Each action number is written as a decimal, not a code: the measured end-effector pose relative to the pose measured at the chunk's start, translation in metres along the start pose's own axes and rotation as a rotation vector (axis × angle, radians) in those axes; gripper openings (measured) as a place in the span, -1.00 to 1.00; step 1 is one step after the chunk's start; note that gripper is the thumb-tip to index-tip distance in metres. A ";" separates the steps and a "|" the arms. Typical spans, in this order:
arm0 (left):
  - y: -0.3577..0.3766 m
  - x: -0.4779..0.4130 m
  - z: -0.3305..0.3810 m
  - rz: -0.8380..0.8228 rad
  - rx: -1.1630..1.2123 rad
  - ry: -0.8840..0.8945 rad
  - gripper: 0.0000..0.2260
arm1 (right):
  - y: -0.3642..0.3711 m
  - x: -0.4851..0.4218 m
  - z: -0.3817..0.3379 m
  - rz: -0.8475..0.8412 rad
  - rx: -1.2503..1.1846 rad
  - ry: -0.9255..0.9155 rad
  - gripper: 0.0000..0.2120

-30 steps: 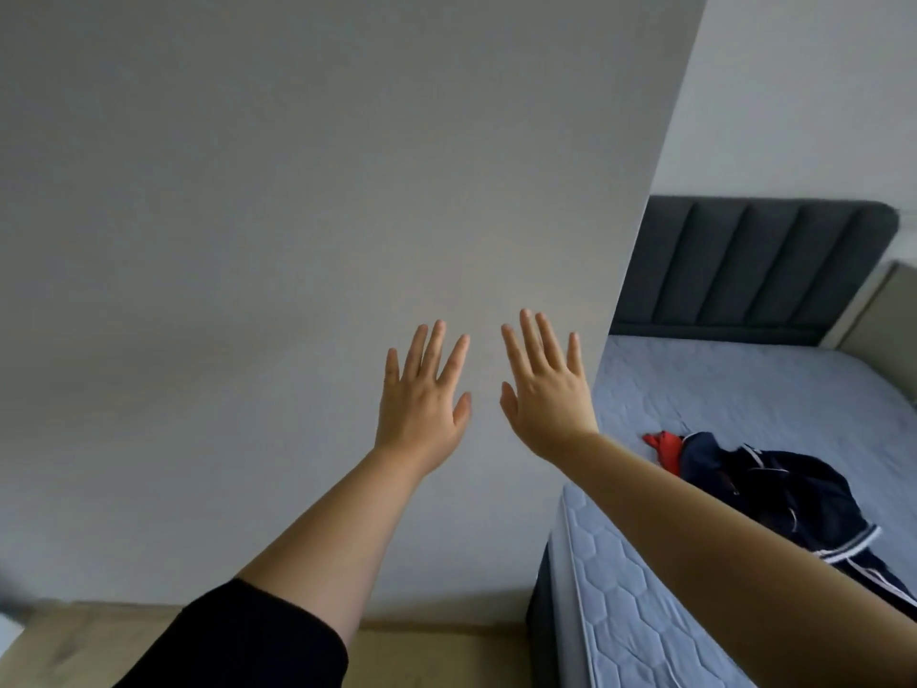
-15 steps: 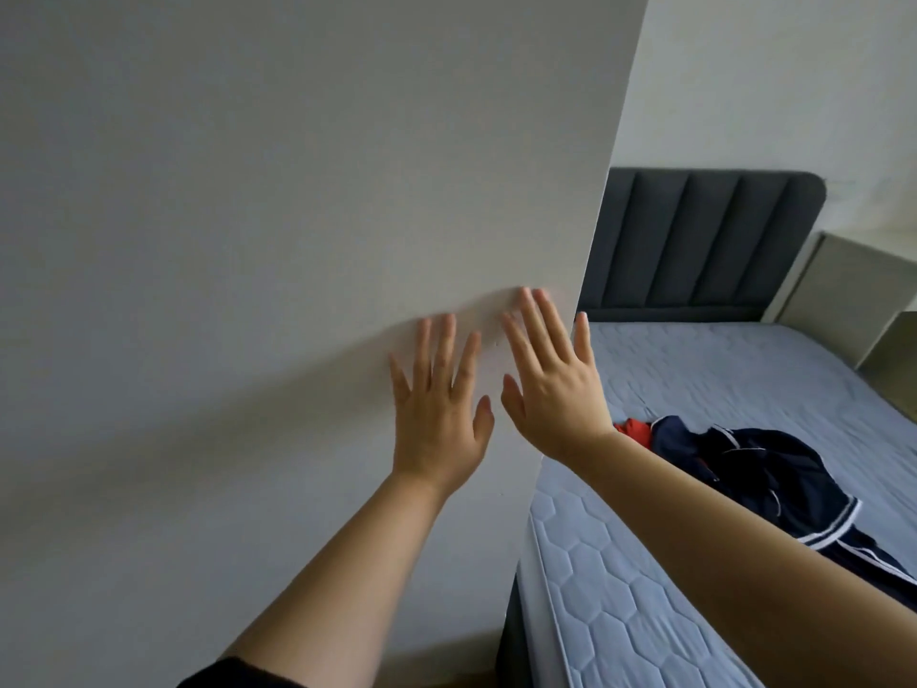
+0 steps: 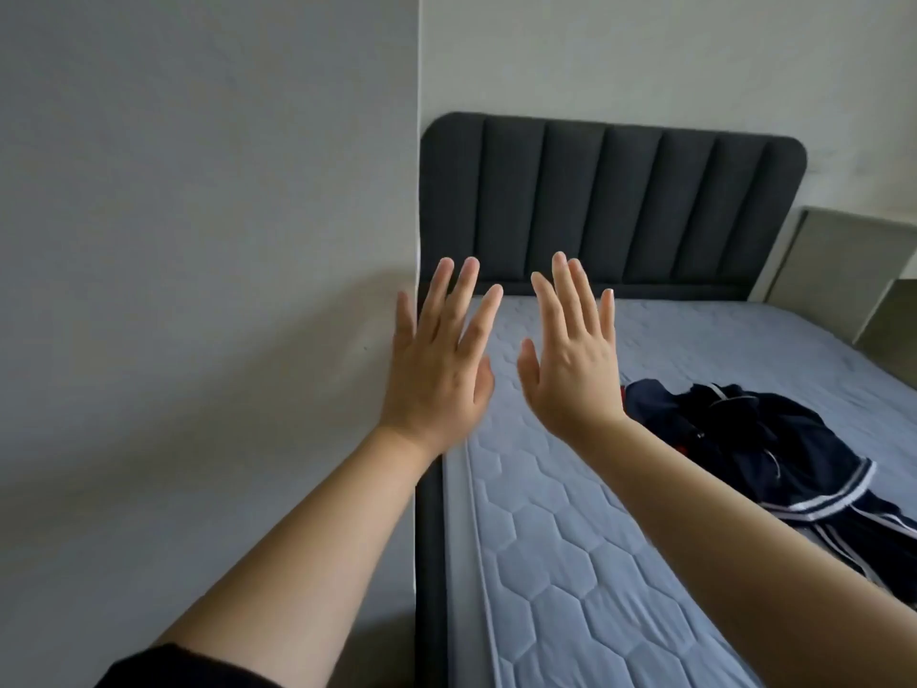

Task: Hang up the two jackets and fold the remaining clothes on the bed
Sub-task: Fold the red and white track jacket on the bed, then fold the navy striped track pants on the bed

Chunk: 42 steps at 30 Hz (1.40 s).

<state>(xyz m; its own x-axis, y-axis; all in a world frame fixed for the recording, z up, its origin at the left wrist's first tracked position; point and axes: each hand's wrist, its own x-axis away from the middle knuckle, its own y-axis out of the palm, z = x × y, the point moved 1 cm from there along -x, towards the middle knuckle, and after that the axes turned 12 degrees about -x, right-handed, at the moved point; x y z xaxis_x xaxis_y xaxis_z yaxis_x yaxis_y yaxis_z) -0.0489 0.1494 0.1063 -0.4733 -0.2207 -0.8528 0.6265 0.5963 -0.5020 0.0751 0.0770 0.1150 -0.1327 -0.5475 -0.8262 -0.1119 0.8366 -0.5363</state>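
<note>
Bedroom walls, pale and bare, frame the scene, with a plain white panel (image 3: 198, 290) filling the left side. Nearest, the left hand (image 3: 436, 374) and the right hand (image 3: 570, 369) are both raised side by side, fingers straight and spread wide, holding nothing. Below and beyond them lies the bed (image 3: 570, 563), its mattress quilted in a grey-blue honeycomb pattern, firm-looking and flat. On it, to the right of the right hand, sits a crumpled heap of navy clothes (image 3: 744, 439) with white striped trim along ribbed hems; a sliver of red shows underneath. How many garments are in the heap I cannot tell. The fabric looks soft, light and limp, perhaps slightly slick, so it should lift easily; taking a jacket by the collar or shoulders would likely let it fall straight. Farthest stands a dark padded headboard (image 3: 620, 206) with vertical channels.
</note>
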 end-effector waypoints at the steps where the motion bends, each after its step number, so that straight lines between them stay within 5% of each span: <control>1: 0.009 0.009 0.020 -0.049 0.022 -0.018 -0.48 | -0.003 0.019 0.016 -0.034 -0.006 0.053 -0.47; 9: 0.107 0.081 0.154 -0.542 0.096 -0.145 -0.40 | 0.003 0.166 0.148 -0.342 0.102 0.440 -0.43; 19: 0.244 0.158 0.216 -1.274 0.130 -0.185 -0.25 | 0.069 0.267 0.258 -0.663 0.102 0.927 -0.38; 23: 0.278 0.187 0.231 -1.536 0.058 -0.042 -0.12 | 0.082 0.277 0.309 -0.527 0.033 1.207 -0.36; 29: 0.309 0.202 0.238 -1.564 -0.060 0.048 -0.10 | 0.091 0.288 0.392 -0.092 -0.117 1.501 -0.18; 32: 0.315 0.202 0.237 -1.566 -0.061 0.067 -0.11 | 0.092 0.288 0.426 -0.203 -0.012 1.553 -0.19; 36: 0.317 0.205 0.236 -1.545 -0.062 0.072 -0.15 | 0.087 0.288 0.447 -0.431 0.146 1.458 -0.56; 42: 0.315 0.203 0.221 -1.513 0.059 0.087 -0.25 | 0.102 0.294 0.368 -0.681 0.102 1.221 -0.69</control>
<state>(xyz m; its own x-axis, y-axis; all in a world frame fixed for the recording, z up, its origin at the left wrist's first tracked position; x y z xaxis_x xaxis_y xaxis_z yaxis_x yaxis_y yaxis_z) 0.1892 0.1216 -0.2571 -0.7074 -0.5322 0.4652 -0.4462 -0.1742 -0.8778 0.3873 0.0088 -0.2460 -0.8496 -0.4701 0.2393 -0.4364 0.3716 -0.8194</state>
